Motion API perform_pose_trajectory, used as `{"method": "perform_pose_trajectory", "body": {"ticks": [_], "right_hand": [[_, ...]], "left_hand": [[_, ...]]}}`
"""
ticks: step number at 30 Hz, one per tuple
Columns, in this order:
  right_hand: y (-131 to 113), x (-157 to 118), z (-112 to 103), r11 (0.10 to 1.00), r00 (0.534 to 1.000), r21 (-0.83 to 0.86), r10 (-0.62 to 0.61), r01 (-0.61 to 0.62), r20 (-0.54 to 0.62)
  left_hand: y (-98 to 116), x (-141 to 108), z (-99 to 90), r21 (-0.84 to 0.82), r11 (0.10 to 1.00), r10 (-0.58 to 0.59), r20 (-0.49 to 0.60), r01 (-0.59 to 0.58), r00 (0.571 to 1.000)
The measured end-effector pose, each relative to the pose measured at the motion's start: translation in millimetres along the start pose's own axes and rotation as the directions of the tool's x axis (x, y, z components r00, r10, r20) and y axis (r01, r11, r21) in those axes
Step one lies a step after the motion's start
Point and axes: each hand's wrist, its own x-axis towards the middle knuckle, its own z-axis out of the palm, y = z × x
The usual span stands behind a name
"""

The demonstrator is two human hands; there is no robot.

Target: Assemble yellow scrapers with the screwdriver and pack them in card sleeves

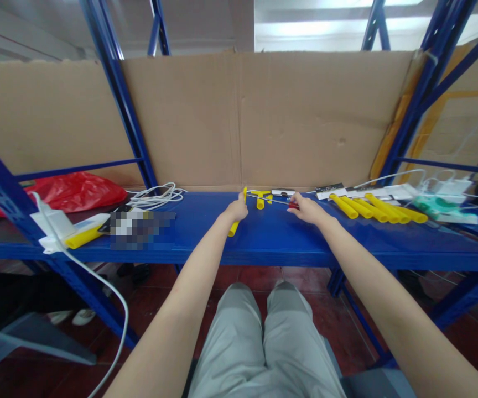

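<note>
My left hand (pixel 238 210) is closed around a yellow plastic handle (pixel 233 228). The handle's lower end shows under the fist and a yellow part sticks up above it. In my right hand (pixel 307 210) is a screwdriver (pixel 275 200) with a red grip. Its thin metal shaft points left, toward the top of the yellow handle; whether the tip touches it, I cannot tell. Behind the shaft, between my hands, lies a yellow T-shaped piece (pixel 260 202), with a small yellow part (pixel 269 198) beside it.
Several yellow handles (pixel 372 210) lie in a row at the right, near a green-and-white bundle (pixel 442 209). To the left are coiled white cable (pixel 160 194), a red plastic bag (pixel 85 189) and another yellow handle (pixel 84 236). Cardboard (pixel 239 121) backs the blue bench (pixel 197 226); blue posts flank it.
</note>
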Motion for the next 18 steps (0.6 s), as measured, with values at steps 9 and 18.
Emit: {"method": "perform_pose_trajectory", "body": {"ticks": [9,18], "right_hand": [[3.1,0.6,-1.3,0.999,0.999,0.024,-0.036,0.036,-0.01],[0.6,-0.5,-3.0,0.999,0.999,-0.022,-0.034,0.035,0.002]], "left_hand": [[3.3,-3.3,-1.3,0.064,0.998,0.004,0.001,-0.004,1.0],[3.0,-3.1,-1.5,0.058,0.998,0.009,0.002,-0.009,1.0]]}}
